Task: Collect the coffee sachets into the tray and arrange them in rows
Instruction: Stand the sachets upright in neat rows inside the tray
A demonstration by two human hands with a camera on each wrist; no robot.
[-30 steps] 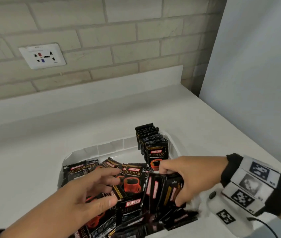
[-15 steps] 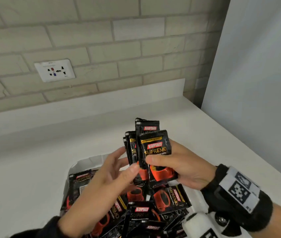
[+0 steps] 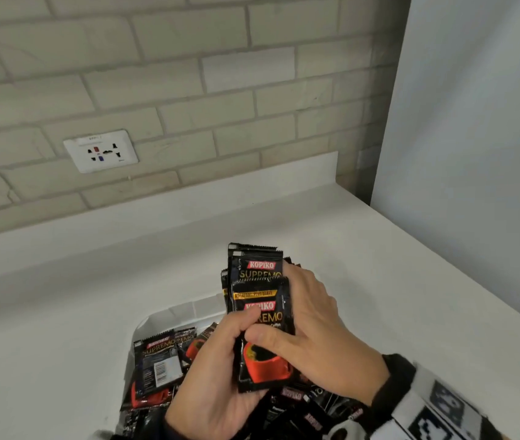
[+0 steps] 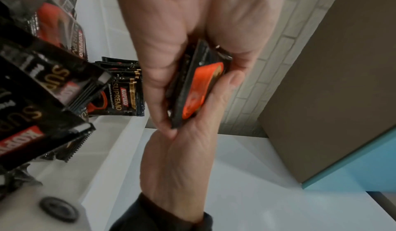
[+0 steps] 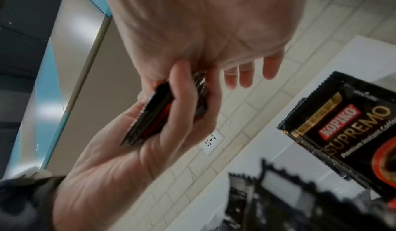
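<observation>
A stack of black Kopiko coffee sachets (image 3: 262,309) stands upright above the white tray (image 3: 189,308). Both hands clasp it. My left hand (image 3: 217,360) grips its left edge, thumb on the front sachet. My right hand (image 3: 312,328) wraps its right side, thumb across the red cup print. The left wrist view shows the stack (image 4: 193,85) edge-on between the two palms, and the right wrist view shows the stack (image 5: 163,109) the same way. Loose sachets (image 3: 160,360) lie jumbled in the tray. A short row of upright sachets (image 4: 124,89) stands in it.
The tray sits on a white counter (image 3: 379,281) against a brick wall with a socket plate (image 3: 101,150). A pale panel (image 3: 474,154) bounds the counter on the right. My right wrist carries a black-and-white marker band (image 3: 436,411).
My right hand lifted a bunch of sachets out of the tray. My left hand, open over the loose pile before, now grips the raised stack.
</observation>
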